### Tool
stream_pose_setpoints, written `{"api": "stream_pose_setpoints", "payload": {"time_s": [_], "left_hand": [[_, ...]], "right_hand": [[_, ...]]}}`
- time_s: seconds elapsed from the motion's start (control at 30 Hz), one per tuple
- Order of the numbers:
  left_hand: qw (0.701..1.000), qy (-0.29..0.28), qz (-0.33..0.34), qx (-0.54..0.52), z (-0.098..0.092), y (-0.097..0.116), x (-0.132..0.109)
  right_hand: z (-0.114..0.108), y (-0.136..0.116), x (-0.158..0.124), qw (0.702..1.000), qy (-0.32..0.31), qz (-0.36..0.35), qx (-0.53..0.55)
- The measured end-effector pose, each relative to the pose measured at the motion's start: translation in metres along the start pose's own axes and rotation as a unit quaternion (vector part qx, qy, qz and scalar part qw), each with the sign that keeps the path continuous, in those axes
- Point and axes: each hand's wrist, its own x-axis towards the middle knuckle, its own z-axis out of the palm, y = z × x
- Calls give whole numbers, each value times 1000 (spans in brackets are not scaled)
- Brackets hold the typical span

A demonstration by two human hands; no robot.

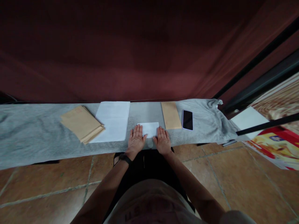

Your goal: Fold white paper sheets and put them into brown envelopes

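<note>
A small white sheet of paper [150, 129], apparently folded, lies on the grey cloth in front of me. My left hand [136, 140] rests flat on its left edge, fingers stretched out. On the right edge lies my right hand [163, 140], also flat with fingers extended. Just right of that hand is a single brown envelope [171, 115]. Left of my left hand is a stack of larger white paper sheets [114, 121], creased across the middle. A pile of brown envelopes [80, 121] overlaps the stack's lower left corner.
A phone [187, 120] with a dark screen lies right of the single envelope. Grey cloth [35, 133] covers the narrow table, with a dark red curtain [130, 62] behind it. Black metal bars [261, 59] and a red and yellow box [277, 146] stand at the right.
</note>
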Motion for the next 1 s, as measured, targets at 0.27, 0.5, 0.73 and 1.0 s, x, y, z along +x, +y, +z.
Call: {"api": "stream_pose_setpoints", "payload": {"time_s": [0.27,0.5,0.73,1.0], "left_hand": [[999,31,6,-10,-4,-2,-5],[996,-41,82,-17,-14,15,-11],[990,-55,127,-23,-16,20,-20],[996,-46,76,-12,-25,1,-29]], "right_hand": [[1,-1,0,1000,22,-9,-9],[1,-1,0,1000,15,-10,-19],[2,-1,-1,999,26,-12,-16],[-2,-3,-1,1000,29,2,4]]}}
